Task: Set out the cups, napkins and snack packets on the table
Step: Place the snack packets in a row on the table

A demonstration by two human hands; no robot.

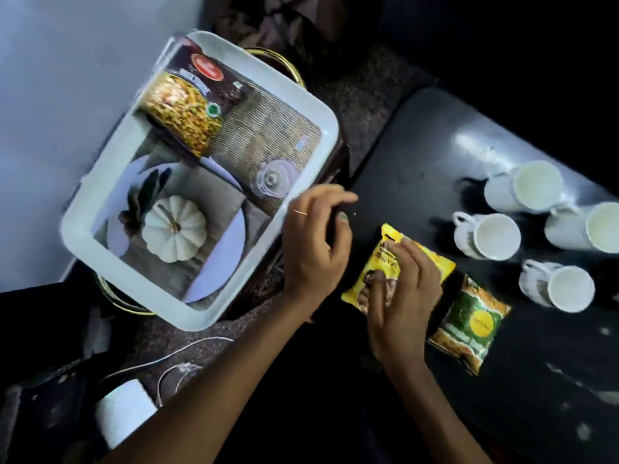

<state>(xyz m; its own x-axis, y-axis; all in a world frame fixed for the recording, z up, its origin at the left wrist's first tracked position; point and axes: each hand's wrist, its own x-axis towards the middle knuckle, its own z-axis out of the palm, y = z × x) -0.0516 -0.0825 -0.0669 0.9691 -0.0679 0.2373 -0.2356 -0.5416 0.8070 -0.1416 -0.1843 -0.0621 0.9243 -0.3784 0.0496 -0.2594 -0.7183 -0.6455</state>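
Note:
Several white cups [495, 236] stand together on the black table [418, 152] at the right. A yellow snack packet [385, 259] lies on the table near its left edge, and my right hand [402, 296] rests on top of it with fingers gripping it. Just right of it lies a green and orange snack packet [469, 323]. My left hand [315, 236] hovers between the tray and the table edge, fingers curled and apart, holding nothing. A dark brown snack packet [191, 105] with a yellow mix pictured on it lies in the white tray [110, 182].
The tray has a printed pumpkin picture on its bottom and sits on a gold-rimmed stand [284, 65] left of the table. A white roll-like object [124, 413] and a thin white cord [174, 356] lie at the lower left. A pale wall fills the upper left.

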